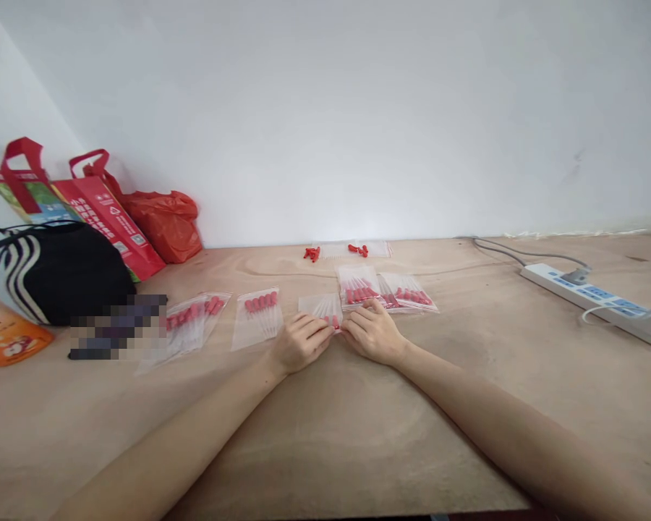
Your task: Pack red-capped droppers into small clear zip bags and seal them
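Observation:
Both my hands meet at the near edge of a clear zip bag (317, 305) that lies on the wooden table. Inside it are several thin clear droppers with red bulbs (333, 320). My left hand (302, 341) pinches the bag's edge from the left. On the right, my right hand (374, 333) is closed on the same edge, its fingers bent. Fingers hide part of the edge and some bulbs. Just right of the bag, filled zip bags (359, 284) overlap one another. To the left lies another bag of red-bulbed droppers (260, 315).
Farther left is one more filled bag (195, 318), beside a blurred-out patch. Red carrier bags (108, 217) and a black drawstring bag (81, 271) stand at the left. Loose red bulbs (312, 254) lie near the wall. A white power strip (597, 297) with cables sits right.

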{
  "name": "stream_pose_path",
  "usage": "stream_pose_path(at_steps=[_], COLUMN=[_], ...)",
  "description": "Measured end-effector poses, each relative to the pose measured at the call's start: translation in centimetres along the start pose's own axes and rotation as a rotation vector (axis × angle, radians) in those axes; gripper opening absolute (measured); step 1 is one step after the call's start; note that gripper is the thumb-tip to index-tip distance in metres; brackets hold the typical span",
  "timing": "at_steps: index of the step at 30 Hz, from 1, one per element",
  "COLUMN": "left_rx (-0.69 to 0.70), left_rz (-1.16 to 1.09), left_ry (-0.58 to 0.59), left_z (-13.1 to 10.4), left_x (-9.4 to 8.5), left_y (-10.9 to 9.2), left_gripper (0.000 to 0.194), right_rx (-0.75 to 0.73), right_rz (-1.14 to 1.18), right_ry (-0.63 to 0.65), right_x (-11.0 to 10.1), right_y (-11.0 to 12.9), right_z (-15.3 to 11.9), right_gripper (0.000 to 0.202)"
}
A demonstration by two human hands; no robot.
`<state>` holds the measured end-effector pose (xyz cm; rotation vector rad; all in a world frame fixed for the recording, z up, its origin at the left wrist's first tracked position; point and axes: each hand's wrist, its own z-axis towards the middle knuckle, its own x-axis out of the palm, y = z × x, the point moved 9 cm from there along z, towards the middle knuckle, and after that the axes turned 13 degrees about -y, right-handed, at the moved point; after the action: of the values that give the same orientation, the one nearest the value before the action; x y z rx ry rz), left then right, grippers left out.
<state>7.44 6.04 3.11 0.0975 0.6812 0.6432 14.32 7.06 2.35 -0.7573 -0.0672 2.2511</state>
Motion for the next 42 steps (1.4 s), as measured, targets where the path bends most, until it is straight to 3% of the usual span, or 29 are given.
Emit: stream_pose_path(at_steps=[10, 23, 29, 38, 42], left_rx=[0.158, 0.157, 0.171, 0.176, 0.196], left_rz=[0.055, 0.035, 0.009, 0.06, 0.084], left_ry=[-0.074, -0.093, -0.126, -0.071, -0.08], left_z=[0.4, 0.2, 0.2, 0.1, -0.2], left_x=[-0.9, -0.9, -1.2, -1.2, -1.8], left_y=[-1.2, -1.1, -1.2, -1.1, -1.1], left_gripper=[0.014, 0.008, 0.006, 0.016, 0.011], right_rx=[-0.091, -0.043, -0.098, -0.126, -0.093], right_rz=[0.026, 0.013, 0.002, -0.039, -0.036], right_ry=[-0.068, -0.07, -0.094, -0.096, -0.086], right_x=[-0.4, -0.6, -0.8, -0.7, -0.8], right_y=[0.9, 0.7, 1.3, 1.7, 1.3], right_z=[0.0, 0.4, 0.5, 0.5, 0.5], right_gripper=[0.02, 0.019, 0.017, 0.021, 0.02])
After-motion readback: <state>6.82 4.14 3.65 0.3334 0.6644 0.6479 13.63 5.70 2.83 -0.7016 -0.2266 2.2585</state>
